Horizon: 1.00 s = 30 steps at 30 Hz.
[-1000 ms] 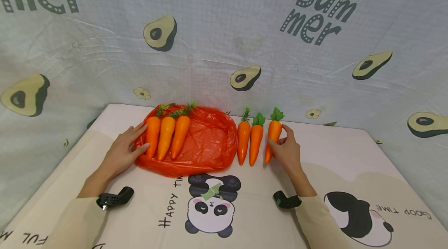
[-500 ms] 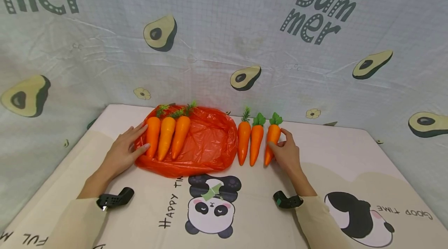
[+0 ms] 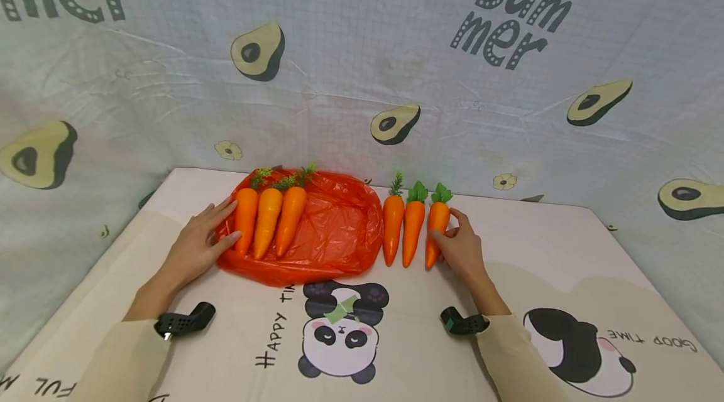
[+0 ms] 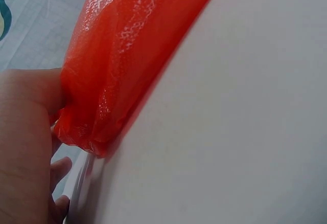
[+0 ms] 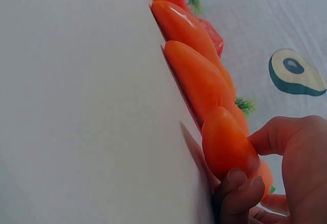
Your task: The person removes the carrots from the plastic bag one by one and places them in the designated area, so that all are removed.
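At the left of the table, my left hand (image 3: 193, 244) rests against the left end of a red plastic bag (image 3: 334, 226), thumb and forefinger spread apart over its edge. Their tips are beside the leftmost of three carrots (image 3: 267, 223) lying in the bag. In the left wrist view the plastic (image 4: 117, 55) hides the thumb's tip. My right hand (image 3: 464, 246) pinches a carrot (image 3: 437, 226) with a leafy green top between thumb and fingers. Tip toward me, it stands just right of two more carrots (image 3: 413, 232) lined up beside the bag.
A pale tablecloth (image 3: 418, 333) printed with pandas covers the table. Close behind the bag and carrots hangs a light curtain (image 3: 328, 75) with avocado prints. Black wrist cameras (image 3: 183, 320) sit on both wrists.
My right hand has drawn its carrot slightly left and toward me, nearer the other two. The left hand and the bag hold their place.
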{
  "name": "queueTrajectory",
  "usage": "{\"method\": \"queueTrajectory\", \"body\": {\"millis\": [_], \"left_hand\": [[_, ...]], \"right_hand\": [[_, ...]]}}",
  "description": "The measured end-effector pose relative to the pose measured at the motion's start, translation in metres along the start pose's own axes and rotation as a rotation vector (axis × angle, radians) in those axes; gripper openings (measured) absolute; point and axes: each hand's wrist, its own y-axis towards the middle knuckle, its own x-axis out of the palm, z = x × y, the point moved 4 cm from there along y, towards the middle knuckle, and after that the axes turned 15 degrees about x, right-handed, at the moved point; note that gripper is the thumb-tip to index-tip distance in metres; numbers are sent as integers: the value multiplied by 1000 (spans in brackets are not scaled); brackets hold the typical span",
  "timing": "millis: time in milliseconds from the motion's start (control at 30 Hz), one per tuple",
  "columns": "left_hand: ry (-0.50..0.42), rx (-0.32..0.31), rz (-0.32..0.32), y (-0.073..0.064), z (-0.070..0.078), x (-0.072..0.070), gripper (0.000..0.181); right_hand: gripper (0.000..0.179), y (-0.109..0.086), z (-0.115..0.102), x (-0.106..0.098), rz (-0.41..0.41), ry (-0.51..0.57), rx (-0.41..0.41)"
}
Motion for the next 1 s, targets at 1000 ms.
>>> {"method": "queueTrajectory", "body": {"millis": [1000], "left_hand": [[-14,0,1,-1,-1,-1,67]], "right_hand": [[67,-2,-5,2,-28,-48,-16]]}}
